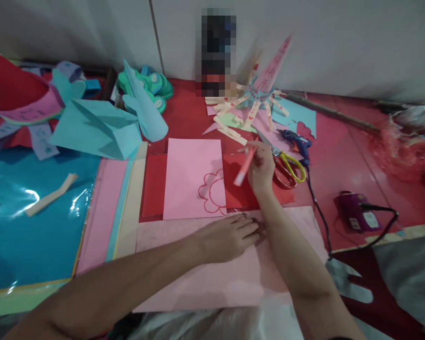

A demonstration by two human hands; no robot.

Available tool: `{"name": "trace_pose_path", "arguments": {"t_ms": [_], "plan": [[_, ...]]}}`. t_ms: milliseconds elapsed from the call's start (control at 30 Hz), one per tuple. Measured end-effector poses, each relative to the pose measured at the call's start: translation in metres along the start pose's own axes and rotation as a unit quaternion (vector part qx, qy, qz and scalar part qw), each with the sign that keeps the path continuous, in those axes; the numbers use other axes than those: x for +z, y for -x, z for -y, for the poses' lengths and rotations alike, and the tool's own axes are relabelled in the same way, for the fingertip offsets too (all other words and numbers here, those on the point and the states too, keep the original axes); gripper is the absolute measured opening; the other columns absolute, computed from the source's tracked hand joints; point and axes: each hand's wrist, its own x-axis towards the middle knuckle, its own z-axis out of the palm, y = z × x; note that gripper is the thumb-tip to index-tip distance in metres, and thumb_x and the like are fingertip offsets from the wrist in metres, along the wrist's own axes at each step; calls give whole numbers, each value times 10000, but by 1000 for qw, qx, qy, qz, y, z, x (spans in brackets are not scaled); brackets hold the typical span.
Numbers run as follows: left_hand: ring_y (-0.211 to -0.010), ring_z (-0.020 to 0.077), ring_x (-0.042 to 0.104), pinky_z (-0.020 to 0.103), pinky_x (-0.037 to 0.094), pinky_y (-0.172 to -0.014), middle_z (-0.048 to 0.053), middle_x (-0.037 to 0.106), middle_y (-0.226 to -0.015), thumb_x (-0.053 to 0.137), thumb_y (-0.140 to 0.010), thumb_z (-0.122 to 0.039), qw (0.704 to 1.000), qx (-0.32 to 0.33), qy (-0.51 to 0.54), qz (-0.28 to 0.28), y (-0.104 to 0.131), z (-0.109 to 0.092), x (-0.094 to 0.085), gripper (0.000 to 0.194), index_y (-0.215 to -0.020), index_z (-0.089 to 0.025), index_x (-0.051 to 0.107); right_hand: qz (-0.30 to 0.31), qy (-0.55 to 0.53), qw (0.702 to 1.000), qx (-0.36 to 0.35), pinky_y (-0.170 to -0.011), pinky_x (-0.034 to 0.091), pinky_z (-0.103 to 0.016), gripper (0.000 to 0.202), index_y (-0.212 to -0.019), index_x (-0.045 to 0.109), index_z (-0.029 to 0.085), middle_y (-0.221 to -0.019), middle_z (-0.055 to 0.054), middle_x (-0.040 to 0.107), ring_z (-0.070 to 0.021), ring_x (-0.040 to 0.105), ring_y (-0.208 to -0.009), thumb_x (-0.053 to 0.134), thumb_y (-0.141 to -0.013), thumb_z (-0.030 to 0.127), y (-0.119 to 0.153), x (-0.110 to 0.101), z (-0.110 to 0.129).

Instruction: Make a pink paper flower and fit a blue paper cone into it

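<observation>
Both my hands are apart: the right [262,166] is closed around a pink marker [245,166] above a red sheet [238,182], and the left [230,238] rests, fingers loosely extended, on a pale pink sheet [212,283]. Just beyond my left lies pink paper [186,177] bearing a red half-flower outline [212,192]. Scissors [284,156] lie beside my right, then a glue gun [299,142]; farther off stands a pink cone [273,67].

Beyond the pink card [186,182] we saw only a pixelated patch [217,54]; left of that card, the view's edge cropped a red cone [17,85].
</observation>
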Motion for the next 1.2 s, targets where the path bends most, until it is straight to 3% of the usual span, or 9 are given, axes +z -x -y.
{"name": "trace_pose_path", "arguments": {"t_ms": [233, 400, 567, 700, 833, 933, 1000, 1100, 1200], "plan": [[-1085, 186, 554, 341, 394, -988, 70, 632, -1119, 450, -888, -182, 1000, -9, 13, -10, -6, 1, -5, 249, -1093, -121, 577, 6, 45, 999, -19, -535, 476, -223, 290, -1054, 570, 227, -1061, -32, 646, -87, 577, -634, 508, -785, 139, 0, -9, 12], [-1078, 179, 556, 339, 400, -976, 73, 639, -1100, 454, -886, -184, 1000, -8, 7, -4, -8, 1, -4, 232, -1071, -128, 582, 1, 84, 996, 13, -585, 502, -247, 269, -1067, 610, 192, -978, -60, 681, -112, 601, -641, 488, -830, 232, -1, -10, 15], [-1084, 177, 551, 330, 390, -989, 58, 637, -1106, 418, -902, -182, 1000, -15, 20, -2, -7, 1, -3, 228, -1044, -134, 589, 57, 80, 993, 62, -607, 533, -267, 502, -1331, 435, 241, -1157, -78, 657, -144, 651, -734, 505, -847, 351, -6, -9, 10], [-1084, 172, 553, 332, 386, -1000, 60, 636, -1119, 405, -911, -184, 1000, -13, 15, -4, -8, 1, -2, 237, -1045, -132, 594, 81, 100, 991, 32, -617, 527, -261, 353, -1167, 593, 216, -1126, -74, 664, -140, 634, -736, 496, -847, 332, -8, -10, 5], [-1076, 162, 560, 323, 405, -988, 62, 638, -1113, 424, -906, -195, 1000, -10, 12, -6, -9, 0, -1, 233, -1050, -141, 599, 28, 163, 986, 10, -616, 497, -261, 263, -979, 657, 171, -836, -54, 696, -135, 599, -647, 462, -850, 293, -10, -16, -2], [-1085, 161, 555, 332, 372, -1039, 57, 640, -1100, 411, -905, -170, 1000, -9, -14, -10, -8, 0, -3, 234, -1020, -142, 612, -58, 269, 961, -5, -703, 480, -302, 261, -958, 652, 165, -803, -63, 670, -165, 589, -703, 441, -830, 249, -16, -29, -9], [-1093, 168, 554, 371, 325, -1089, 54, 643, -1098, 406, -897, -144, 998, -43, -49, -18, -7, 1, -5, 238, -1003, -138, 619, -109, 355, 929, 12, -786, 452, -355, 260, -932, 652, 162, -858, -92, 654, -206, 576, -796, 438, -789, 194, -20, -39, -14], [-1174, 210, 516, 500, 248, -1122, 79, 611, -1195, 406, -895, -154, 975, -181, -116, -56, -5, 4, -5, 271, -1087, -136, 596, -143, 423, 893, 65, -841, 410, -414, 280, -933, 640, 159, -915, -122, 624, -259, 539, -894, 477, -705, 150, -23, -53, -20], [-1255, 269, 450, 601, 220, -1094, 119, 512, -1340, 385, -915, -240, 943, -286, -160, -60, -4, 6, -4, 350, -1219, -150, 533, -100, 410, 899, 120, -801, 424, -392, 268, -922, 617, 165, -879, -104, 603, -246, 542, -848, 479, -693, 165, -24, -60, -24]]}}
